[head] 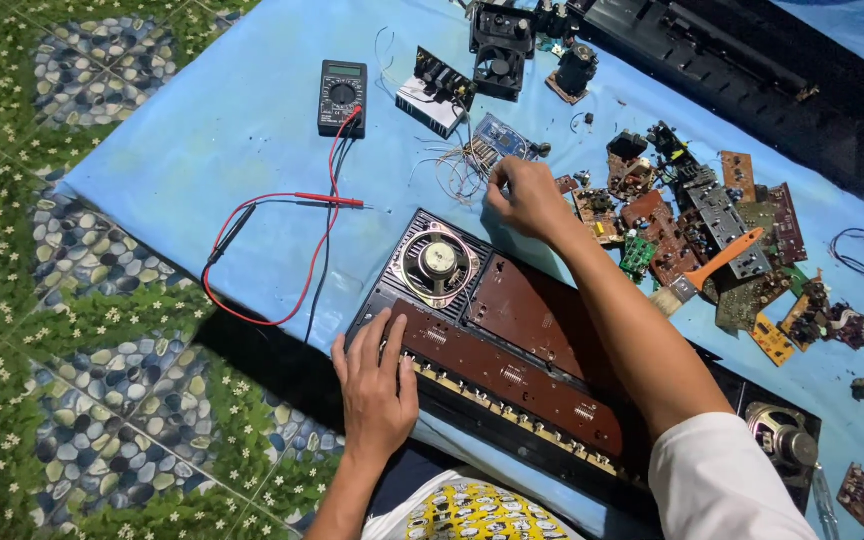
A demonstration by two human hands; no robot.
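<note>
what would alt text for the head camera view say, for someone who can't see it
A person's left hand presses on an opened electronic panel with brown circuit boards and a round speaker, while the right hand reaches toward thin wires beyond it. A multimeter and loose circuit boards lie on a blue sheet.

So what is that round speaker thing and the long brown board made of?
The round speaker looks like shiny metal in the middle, since it glints silver, with a dark cone around it, maybe paper. The long brown board under the left hand looks like matte brown circuit-board laminate, probably fibre or resin.
</note>
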